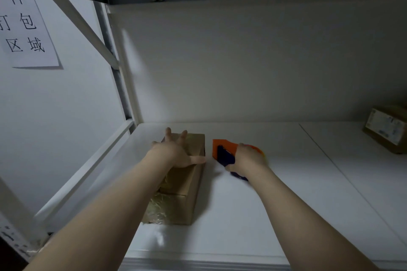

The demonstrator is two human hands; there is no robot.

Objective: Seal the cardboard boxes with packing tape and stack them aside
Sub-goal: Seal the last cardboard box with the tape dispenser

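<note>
A long brown box [187, 185] lies on the white worktop [242, 215], at about 7 o'clock from the middle of the view, running lengthwise away from the person and close to the worktop's left edge. Shiny tape [156, 211] covers its near end and runs along its top.

The left hand [174, 152] rests palm-down on the far end of the box. Its fingers [168, 133] are spread wide and straight, with the thumb pointing to 3 o'clock at the box's right edge.

The right hand [248, 157] is at 3 o'clock from the left hand, just beside the box and apart from it. Its fingers are curled round an orange and dark blue dispenser [222, 149], whose orange front points to 10 o'clock, towards the box. The hand and dispenser are slightly blurred.

A second box [387, 132] with a white label sits at the far right, at 3 o'clock, well apart from the hands. A paper sign [26, 28] with black characters hangs on the left wall at 10 o'clock.
</note>
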